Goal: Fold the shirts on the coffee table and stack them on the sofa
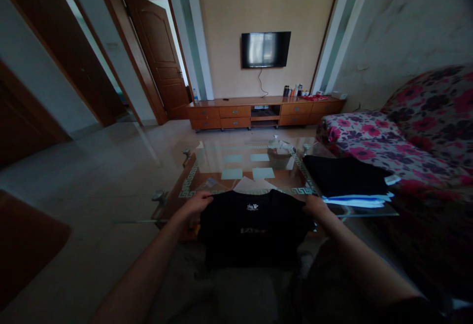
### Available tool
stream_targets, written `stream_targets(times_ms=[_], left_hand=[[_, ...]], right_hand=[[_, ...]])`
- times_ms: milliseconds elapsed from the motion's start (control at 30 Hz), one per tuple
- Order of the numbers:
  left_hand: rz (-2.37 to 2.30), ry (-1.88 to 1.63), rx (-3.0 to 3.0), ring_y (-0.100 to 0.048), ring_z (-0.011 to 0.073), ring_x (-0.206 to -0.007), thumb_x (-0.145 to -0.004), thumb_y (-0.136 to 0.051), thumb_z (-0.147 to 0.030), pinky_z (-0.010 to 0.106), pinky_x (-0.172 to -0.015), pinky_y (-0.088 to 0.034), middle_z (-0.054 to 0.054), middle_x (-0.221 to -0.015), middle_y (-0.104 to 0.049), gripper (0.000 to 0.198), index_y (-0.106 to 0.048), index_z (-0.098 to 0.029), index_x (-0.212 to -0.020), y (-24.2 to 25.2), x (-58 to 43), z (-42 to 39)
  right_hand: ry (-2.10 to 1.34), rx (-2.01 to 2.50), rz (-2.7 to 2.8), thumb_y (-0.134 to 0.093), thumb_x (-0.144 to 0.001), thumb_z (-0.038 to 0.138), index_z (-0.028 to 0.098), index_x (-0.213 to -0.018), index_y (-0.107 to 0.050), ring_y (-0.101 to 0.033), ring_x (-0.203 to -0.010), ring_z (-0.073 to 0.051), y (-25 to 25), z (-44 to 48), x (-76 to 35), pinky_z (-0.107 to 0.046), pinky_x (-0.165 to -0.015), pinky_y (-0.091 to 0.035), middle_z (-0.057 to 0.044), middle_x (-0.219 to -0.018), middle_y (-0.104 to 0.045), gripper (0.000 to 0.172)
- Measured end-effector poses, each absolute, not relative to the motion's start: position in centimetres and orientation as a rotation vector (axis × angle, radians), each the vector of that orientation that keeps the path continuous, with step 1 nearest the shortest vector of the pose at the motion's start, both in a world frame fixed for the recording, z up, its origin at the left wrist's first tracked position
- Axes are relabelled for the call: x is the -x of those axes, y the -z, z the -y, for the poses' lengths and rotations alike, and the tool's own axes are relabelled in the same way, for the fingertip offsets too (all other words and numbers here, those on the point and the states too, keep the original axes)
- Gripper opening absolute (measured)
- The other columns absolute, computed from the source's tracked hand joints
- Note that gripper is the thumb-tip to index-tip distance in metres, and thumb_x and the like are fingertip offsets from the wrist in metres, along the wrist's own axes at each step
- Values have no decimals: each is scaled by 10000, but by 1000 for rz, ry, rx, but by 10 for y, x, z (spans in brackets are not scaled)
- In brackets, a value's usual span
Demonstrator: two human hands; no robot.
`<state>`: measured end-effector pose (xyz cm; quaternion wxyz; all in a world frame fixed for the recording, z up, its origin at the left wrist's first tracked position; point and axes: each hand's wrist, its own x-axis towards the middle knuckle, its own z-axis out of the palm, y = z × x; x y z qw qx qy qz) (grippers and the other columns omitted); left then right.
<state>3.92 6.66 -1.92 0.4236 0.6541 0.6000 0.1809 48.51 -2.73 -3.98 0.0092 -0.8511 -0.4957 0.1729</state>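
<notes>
A black T-shirt (254, 245) with small white print near its neckline hangs spread between my two hands, over the near edge of the glass coffee table (281, 166). My left hand (199, 201) grips the shirt at its left shoulder. At the opposite shoulder my right hand (316, 207) is closed on the cloth. Just beyond the right hand lies a stack of folded clothes (343, 176), black on top with white and blue layers beneath. The lower part of the shirt falls into shadow near my legs.
A floral-covered sofa (373, 129) stands along the right. Against the far wall is a low wooden TV cabinet (236, 117) with bottles on it, below a wall-mounted television (266, 49). A brown wooden piece (29, 240) juts in at the left.
</notes>
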Motion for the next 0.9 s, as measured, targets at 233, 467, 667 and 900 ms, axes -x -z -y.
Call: stream_targets(times_ms=[233,467,667,900], left_hand=[[-1628,-577,-1631,-622,199,-752,-836,-574,-370,230,-505,-491,53,-896,-672,292,-716,-213,-1037,-9,-26,-39],[-1694,-847,-1728,-559,155,-639,-916,-495,-405,189,-433,-483,29,-827,-581,337,-650,-208,-1142,-84,11,-42],[-1403,-856,-1813,-627,202,-807,-815,-614,-461,312,-613,-618,25,-916,-617,326,-634,-217,-1030,-164,30,-24],[-1184,-594,-1985,-689,233,-950,-707,-751,-372,335,-810,-585,64,-1034,-730,425,-660,-211,-1090,-212,45,-1]], right_hand=[[-733,2502,1410,-593,-813,109,113,-769,-700,-755,-856,-279,8,41,-498,-280,-687,-552,-199,-867,-757,116],[-604,2099,1494,-428,-953,223,133,-1069,-625,-698,-782,-191,-76,48,-530,-256,-695,-533,-116,-923,-740,246],[93,1761,1937,-476,-919,283,191,-1058,-660,-687,-784,-230,-176,59,-560,-326,-747,-524,-91,-910,-739,248],[491,1555,2209,-389,-921,312,175,-1034,-778,-719,-978,-309,-233,74,-571,-413,-856,-548,-156,-1062,-766,427]])
